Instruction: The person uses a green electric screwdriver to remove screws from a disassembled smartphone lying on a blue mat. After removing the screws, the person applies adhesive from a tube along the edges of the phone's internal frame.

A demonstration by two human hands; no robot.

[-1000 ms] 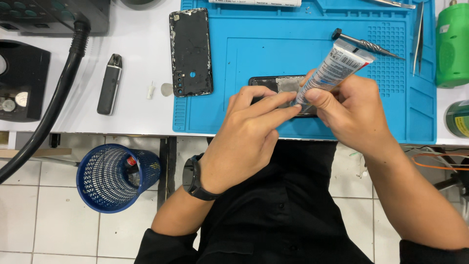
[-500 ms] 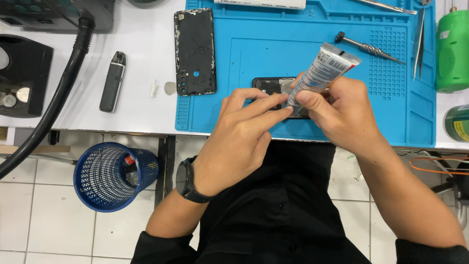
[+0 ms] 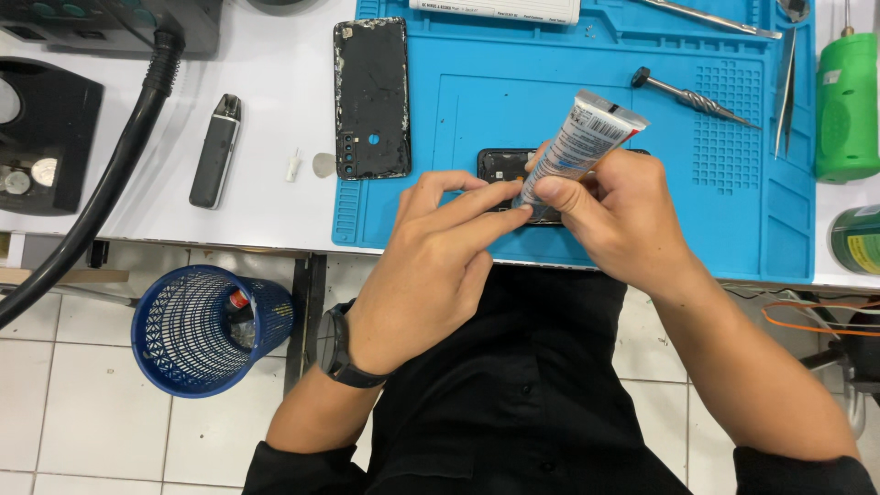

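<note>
The grey-and-white squeeze tube with its crimped flat end (image 3: 579, 139) is the thing in hand in the head view, the only view there is: it lies aslant above the near middle of the blue silicone work mat (image 3: 587, 82), its long axis running from the crimped end, up and to the right, down and leftward to a nozzle end that is hidden among the fingertips. The right hand (image 3: 616, 213) has it, thumb and fingers (image 3: 553, 191) clamped round the lower part of the tube's body. The left hand (image 3: 438, 266) comes in from the left, its fingers (image 3: 477, 203) stretched out close together, with the tips meeting the tube's low end just beside the right thumb; whether they pinch the nozzle or a cap, or only steady it, I cannot tell. Right under that meeting point lies a dark phone body with its back off (image 3: 502, 165), its long axis along the near edge of the worktop, mostly covered by both hands, so the tube's low end points down at the phone's near long side; whether it touches there cannot be seen. Both hands are equally close to the phone. Further left on the mat, overlapping its left edge, a black phone back cover with glue remnants (image 3: 371, 96) lies upright, well apart from the hands. A slim metal screwdriver with a knurled grip (image 3: 692, 96) rests toward the mat's far right corner.
</note>
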